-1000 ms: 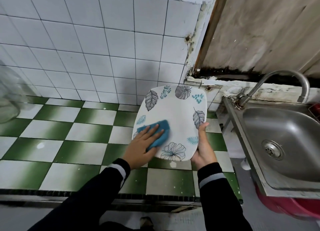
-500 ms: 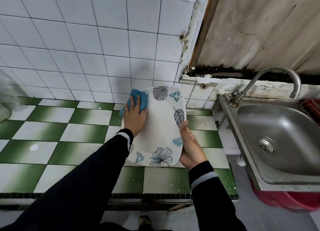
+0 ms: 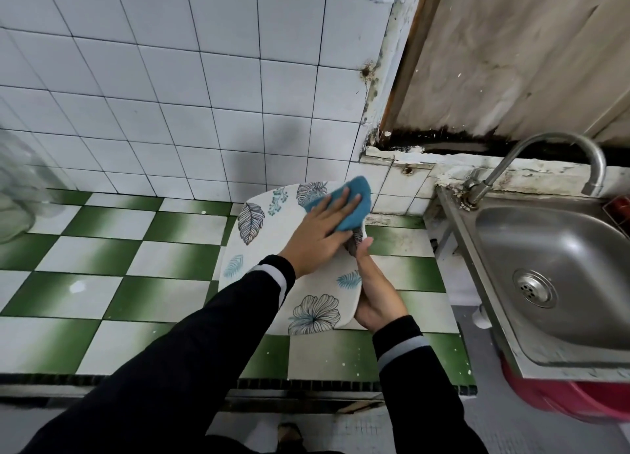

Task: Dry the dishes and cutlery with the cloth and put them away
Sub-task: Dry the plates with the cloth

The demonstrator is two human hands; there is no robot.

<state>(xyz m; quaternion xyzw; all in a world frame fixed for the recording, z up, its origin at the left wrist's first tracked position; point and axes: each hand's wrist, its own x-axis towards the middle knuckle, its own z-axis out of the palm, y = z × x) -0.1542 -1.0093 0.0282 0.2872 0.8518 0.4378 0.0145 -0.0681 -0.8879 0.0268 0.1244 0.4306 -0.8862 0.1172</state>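
Note:
A white plate (image 3: 272, 249) printed with grey and teal leaves and a flower is held tilted above the green-and-white tiled counter (image 3: 102, 266). My right hand (image 3: 375, 293) grips its right edge, thumb on the face. My left hand (image 3: 320, 238) lies flat with straight fingers on a blue cloth (image 3: 347, 208), pressing it against the plate's upper right corner. The cloth hides that corner of the plate.
A steel sink (image 3: 552, 276) with a curved tap (image 3: 531, 160) stands to the right, a red tub (image 3: 562, 395) beneath it. A clear container (image 3: 17, 194) sits at the far left of the counter. White wall tiles rise behind.
My left hand has swept the cloth from the plate's lower left, up over its top left, across to the top right corner. The right hand keeps its hold on the plate's right edge.

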